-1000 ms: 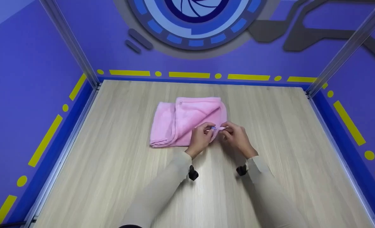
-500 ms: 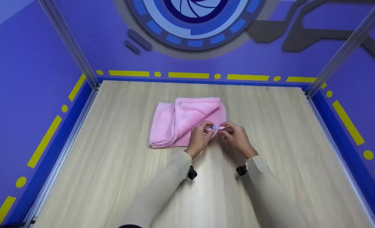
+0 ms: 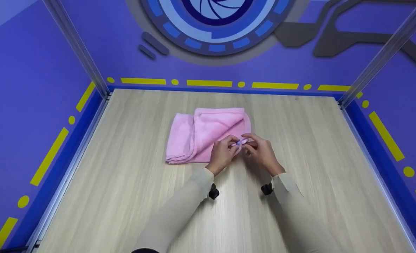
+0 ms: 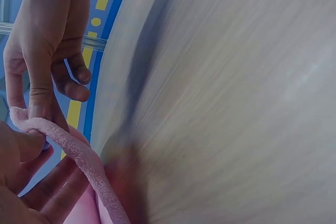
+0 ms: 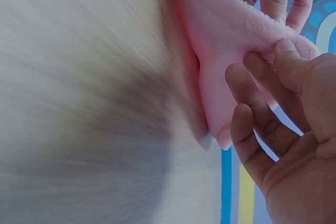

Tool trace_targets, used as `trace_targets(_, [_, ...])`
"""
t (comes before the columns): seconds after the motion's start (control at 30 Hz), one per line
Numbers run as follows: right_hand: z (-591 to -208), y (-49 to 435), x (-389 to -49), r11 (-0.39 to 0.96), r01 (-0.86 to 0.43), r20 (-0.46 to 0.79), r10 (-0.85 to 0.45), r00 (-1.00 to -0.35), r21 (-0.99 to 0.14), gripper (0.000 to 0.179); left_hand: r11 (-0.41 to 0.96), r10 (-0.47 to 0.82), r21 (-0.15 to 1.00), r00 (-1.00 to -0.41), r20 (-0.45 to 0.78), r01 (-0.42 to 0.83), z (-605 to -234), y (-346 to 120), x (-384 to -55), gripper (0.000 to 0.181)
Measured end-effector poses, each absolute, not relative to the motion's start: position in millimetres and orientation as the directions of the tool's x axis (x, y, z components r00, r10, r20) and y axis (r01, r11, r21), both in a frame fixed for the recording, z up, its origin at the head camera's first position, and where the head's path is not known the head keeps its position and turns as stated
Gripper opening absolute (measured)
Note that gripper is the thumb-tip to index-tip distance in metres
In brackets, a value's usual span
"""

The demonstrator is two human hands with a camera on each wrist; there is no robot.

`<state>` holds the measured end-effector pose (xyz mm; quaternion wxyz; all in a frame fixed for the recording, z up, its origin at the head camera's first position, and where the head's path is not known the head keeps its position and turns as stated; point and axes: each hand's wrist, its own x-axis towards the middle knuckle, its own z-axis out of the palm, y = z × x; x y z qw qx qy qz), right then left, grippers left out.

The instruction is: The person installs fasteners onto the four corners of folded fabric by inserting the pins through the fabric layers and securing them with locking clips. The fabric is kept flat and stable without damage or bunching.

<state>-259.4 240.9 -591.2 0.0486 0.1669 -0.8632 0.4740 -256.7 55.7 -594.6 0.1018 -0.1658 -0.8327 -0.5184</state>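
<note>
A pink fleece cloth [image 3: 211,130], folded in layers with one flap turned over diagonally, lies on the table. At its near right corner my left hand [image 3: 222,154] pinches the raised edge between thumb and fingers. Beside it my right hand [image 3: 263,153] pinches the same lifted edge [image 5: 262,30], thumb on top; its other fingers hang loosely curled in the right wrist view. A small blue spot [image 3: 239,142] shows at the left fingertips; what it is I cannot tell. In the left wrist view the cloth's rolled rim [image 4: 79,150] runs between both hands.
The wood-grain table [image 3: 130,196] is bordered by blue-purple panels [image 3: 25,88] on the left, back and right. Metal posts [image 3: 81,45] stand at the back corners. Dark small devices [image 3: 213,192] sit at the wrists.
The right fingers have shifted slightly left along the cloth edge, closer to the left hand, and the right index finger has lifted a little. The rest of the cloth lies unchanged.
</note>
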Motion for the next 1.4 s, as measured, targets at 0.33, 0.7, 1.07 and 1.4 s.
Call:
trace_targets(0.33, [-592,238,-260,0.508,-0.359,0.257,-0.261,-0.930,-0.783,0.014,0.423,0.172,0.822,-0.925,0.340,0.381,-594,52,-257,0.014])
trace_targets(0.7, [-597,248,-258,0.587,-0.386,0.264,-0.285,-0.921,-0.712,0.005,0.347,0.099,0.818,-0.886,0.454,0.458,-596,39,-256,0.020])
trace_targets(1.07, [-604,261,-256,0.675,-0.261,0.061,-0.306,-0.950,-0.690,0.014,0.300,-0.013,0.831,-0.869,0.495,0.469,-594,18,-253,0.023])
trace_targets(1.4, [-607,266,-254,0.708,-0.267,-0.009,-0.360,-0.933,-0.653,0.013,0.313,-0.007,0.834,-0.877,0.481,0.455,-596,11,-251,0.022])
